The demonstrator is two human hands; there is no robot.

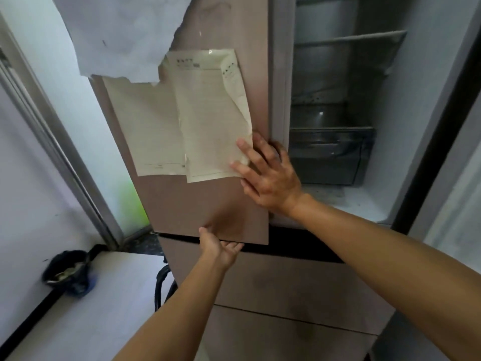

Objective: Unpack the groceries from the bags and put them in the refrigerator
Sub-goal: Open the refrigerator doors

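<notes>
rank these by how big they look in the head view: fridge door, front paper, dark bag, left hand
1. fridge door
2. front paper
3. dark bag and left hand look about alike, and the bag lies farther off, so they are not ranked

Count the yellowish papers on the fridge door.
2. The left paper is partly under a white sheet, which may hide more; the right paper overlaps it, touched by the right hand.

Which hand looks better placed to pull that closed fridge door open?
Probably the left hand: its fingers curl under the bottom edge of the door, while the right hand lies flat against its front.
</notes>
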